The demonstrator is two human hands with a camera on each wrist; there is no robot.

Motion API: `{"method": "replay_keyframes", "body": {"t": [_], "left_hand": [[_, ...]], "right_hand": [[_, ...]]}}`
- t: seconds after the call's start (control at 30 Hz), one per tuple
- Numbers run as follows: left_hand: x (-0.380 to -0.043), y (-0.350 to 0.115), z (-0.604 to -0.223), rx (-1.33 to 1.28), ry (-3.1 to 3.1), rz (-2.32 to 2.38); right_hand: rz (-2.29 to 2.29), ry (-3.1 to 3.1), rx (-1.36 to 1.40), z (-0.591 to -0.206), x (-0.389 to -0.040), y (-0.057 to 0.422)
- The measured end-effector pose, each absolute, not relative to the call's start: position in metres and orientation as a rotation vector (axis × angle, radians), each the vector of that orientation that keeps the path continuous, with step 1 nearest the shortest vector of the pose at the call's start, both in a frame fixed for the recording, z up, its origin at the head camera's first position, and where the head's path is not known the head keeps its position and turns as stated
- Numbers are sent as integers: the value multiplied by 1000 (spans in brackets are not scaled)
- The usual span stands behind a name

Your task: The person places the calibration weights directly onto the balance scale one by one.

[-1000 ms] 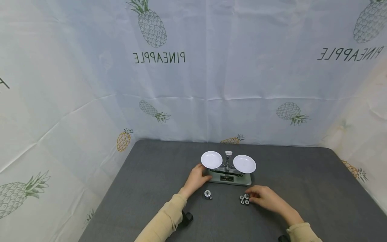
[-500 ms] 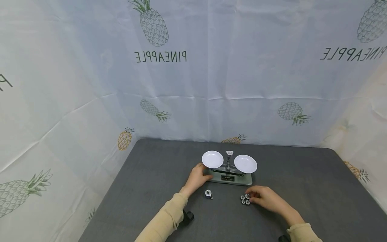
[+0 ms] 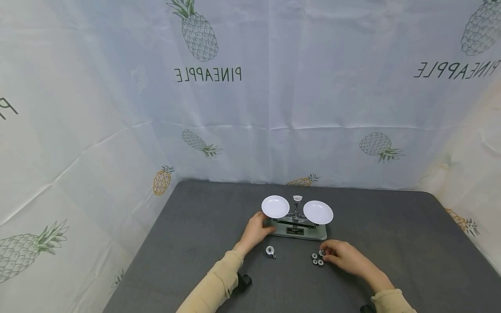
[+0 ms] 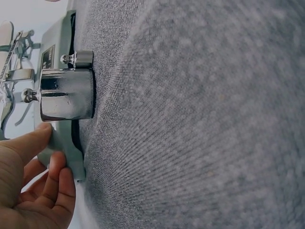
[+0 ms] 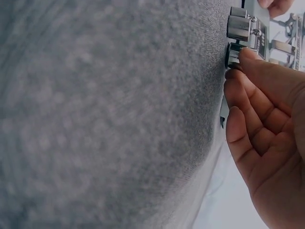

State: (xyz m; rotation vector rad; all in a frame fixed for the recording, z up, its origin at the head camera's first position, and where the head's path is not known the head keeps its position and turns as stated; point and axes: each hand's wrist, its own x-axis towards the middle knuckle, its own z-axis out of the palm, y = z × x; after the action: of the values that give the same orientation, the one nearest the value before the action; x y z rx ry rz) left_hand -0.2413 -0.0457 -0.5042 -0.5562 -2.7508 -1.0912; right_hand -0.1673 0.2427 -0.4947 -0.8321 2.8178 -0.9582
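A balance scale with a pale green base (image 3: 307, 233) stands near the table's middle, its two white pans (image 3: 275, 206) raised above it. My left hand (image 3: 255, 230) grips the base's left end, thumb at the front and fingers round the side. In front sit a large metal weight (image 4: 66, 95) and a small one (image 4: 84, 58), close together and untouched. To the right, several small metal weights (image 3: 315, 261) form a cluster. My right hand (image 3: 344, 257) pinches the far right weight (image 5: 234, 54) between thumb and fingers; it is partly hidden by them.
A dark grey cloth (image 3: 211, 217) covers the table. Behind and at the sides hangs a white curtain (image 3: 242, 104) printed with pineapples. A black wrist strap piece (image 3: 244, 282) shows beneath the left sleeve.
The weight at my right fingertips has shifted very slightly away from its neighbours, with the right hand. My left hand keeps its place on the scale. The head view has moved a little.
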Motion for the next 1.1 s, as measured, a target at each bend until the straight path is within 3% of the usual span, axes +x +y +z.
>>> {"method": "replay_keyframes", "body": {"t": [0.5, 1.1], "left_hand": [[-241, -46, -505, -541, -2752, -1121], [-242, -45, -508, -535, -2738, -1135]], "right_hand": [[-933, 2949, -904, -485, -162, 241], [-907, 3065, -1043, -440, -163, 232]]}}
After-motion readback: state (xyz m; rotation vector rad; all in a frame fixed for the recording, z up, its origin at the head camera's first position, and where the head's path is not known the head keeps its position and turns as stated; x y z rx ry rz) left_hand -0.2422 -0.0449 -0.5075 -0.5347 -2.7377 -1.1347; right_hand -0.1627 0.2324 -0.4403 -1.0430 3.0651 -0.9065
